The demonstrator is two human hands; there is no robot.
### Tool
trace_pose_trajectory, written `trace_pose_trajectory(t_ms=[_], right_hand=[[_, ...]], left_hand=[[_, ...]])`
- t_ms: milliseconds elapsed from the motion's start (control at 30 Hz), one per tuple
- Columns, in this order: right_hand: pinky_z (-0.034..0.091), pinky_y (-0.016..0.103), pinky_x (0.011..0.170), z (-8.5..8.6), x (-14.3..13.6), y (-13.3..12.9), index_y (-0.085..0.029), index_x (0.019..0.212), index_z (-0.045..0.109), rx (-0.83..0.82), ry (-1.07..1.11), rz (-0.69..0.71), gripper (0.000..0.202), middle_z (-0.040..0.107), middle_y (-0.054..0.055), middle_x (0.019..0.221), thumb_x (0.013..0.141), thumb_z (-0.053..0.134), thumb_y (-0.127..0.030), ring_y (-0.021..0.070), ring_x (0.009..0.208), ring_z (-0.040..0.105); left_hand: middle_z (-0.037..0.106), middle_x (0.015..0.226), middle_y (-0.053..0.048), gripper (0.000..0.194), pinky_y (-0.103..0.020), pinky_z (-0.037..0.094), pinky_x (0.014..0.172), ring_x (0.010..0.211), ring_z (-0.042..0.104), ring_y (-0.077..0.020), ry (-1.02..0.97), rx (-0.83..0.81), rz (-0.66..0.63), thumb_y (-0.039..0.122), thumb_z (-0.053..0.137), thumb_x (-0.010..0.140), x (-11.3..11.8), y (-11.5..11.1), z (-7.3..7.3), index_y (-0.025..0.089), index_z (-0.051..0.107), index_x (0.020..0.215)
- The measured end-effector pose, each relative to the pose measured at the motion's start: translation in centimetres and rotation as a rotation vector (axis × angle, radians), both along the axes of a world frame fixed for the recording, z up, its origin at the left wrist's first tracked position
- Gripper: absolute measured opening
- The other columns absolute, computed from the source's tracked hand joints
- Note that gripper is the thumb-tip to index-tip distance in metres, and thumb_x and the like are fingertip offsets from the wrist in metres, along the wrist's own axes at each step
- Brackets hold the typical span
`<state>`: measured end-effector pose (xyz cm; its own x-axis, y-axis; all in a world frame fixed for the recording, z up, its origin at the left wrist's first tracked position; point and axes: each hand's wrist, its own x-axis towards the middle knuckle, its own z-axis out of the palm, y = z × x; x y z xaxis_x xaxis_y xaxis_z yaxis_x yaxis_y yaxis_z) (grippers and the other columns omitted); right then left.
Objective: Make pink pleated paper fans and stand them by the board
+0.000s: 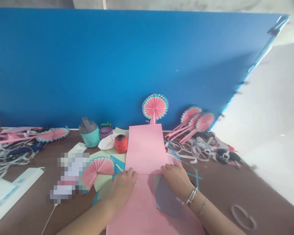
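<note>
A pink sheet [146,148] lies on the table, its near edge across a larger pink sheet [137,212]. My left hand [124,183] is at the near left corner of the upper sheet, fingers curled and pressed down together. At its near right corner, my right hand [175,178] rests with bent fingers along the edge. What the fingertips hold, if anything, is hidden under both hands. A grey-blue piece [170,199] lies below my right hand. Left of my left hand is a half-round pleated pink fan [100,168] with a blue edge.
A round pink fan [155,107] stands against the blue partition [112,65]. More fans [203,122] and paper strips [198,148] lie right. A red thread spool [121,144], teal cup [90,134] and purple jar [106,132] stand behind; a power strip [17,195] lies left.
</note>
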<state>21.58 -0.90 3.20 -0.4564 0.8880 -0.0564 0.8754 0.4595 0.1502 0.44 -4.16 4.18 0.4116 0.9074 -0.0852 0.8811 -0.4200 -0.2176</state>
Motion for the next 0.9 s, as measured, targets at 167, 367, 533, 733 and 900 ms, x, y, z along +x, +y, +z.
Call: trace_pose_trajectory(t_ms=[167,367,533,733,900], right_hand=[[0.026,0.034,0.064,-1.6,0.2,0.6,-0.015,0.075,0.063,0.096,0.060,0.240,0.014,0.063,0.009,0.079,0.083,0.054,-0.010,0.0191,0.074,0.055],[0.026,0.034,0.064,-2.2,-0.3,1.0,-0.015,0.076,0.062,0.100,0.068,0.262,0.011,0.061,0.007,0.079,0.083,0.054,-0.012,0.0184,0.074,0.051],[0.029,0.031,0.069,-1.7,-0.1,0.8,-0.016,0.079,0.060,0.014,0.216,0.234,0.013,0.060,0.005,0.086,0.086,0.049,-0.015,0.0179,0.080,0.050],[0.033,0.027,0.070,-2.3,0.6,1.4,-0.017,0.074,0.061,-0.083,0.553,0.072,0.015,0.062,0.003,0.077,0.084,0.050,-0.016,0.0163,0.076,0.053],[0.035,0.025,0.064,-3.0,0.7,1.9,-0.018,0.077,0.064,-0.205,0.772,-0.075,0.011,0.067,0.001,0.074,0.080,0.054,-0.019,0.0143,0.068,0.056]], left_hand=[[0.059,0.088,-0.007,0.028,-0.033,0.048,0.067,0.085,0.060,-0.0231,-0.053,0.010,-0.041,-0.005,0.044,0.077,-0.7,0.7,-1.2,0.016,0.058,0.089],[0.058,0.092,-0.007,0.020,-0.038,0.046,0.076,0.090,0.052,-0.0246,-0.234,-0.007,-0.184,0.003,0.044,0.084,-0.9,1.4,-1.4,0.016,0.058,0.090],[0.058,0.092,-0.007,0.020,-0.036,0.044,0.078,0.087,0.051,-0.0221,-0.373,-0.057,-0.160,0.006,0.042,0.088,-1.0,1.8,-1.9,0.016,0.060,0.085],[0.062,0.085,-0.005,0.026,-0.034,0.042,0.082,0.088,0.054,-0.0192,-0.688,-0.060,-0.065,0.011,0.041,0.090,-1.3,2.5,-2.8,0.018,0.064,0.082],[0.065,0.081,-0.002,0.016,-0.030,0.043,0.078,0.084,0.058,-0.0175,-0.870,-0.080,0.112,0.012,0.050,0.084,-1.2,3.4,-3.3,0.018,0.064,0.077]])
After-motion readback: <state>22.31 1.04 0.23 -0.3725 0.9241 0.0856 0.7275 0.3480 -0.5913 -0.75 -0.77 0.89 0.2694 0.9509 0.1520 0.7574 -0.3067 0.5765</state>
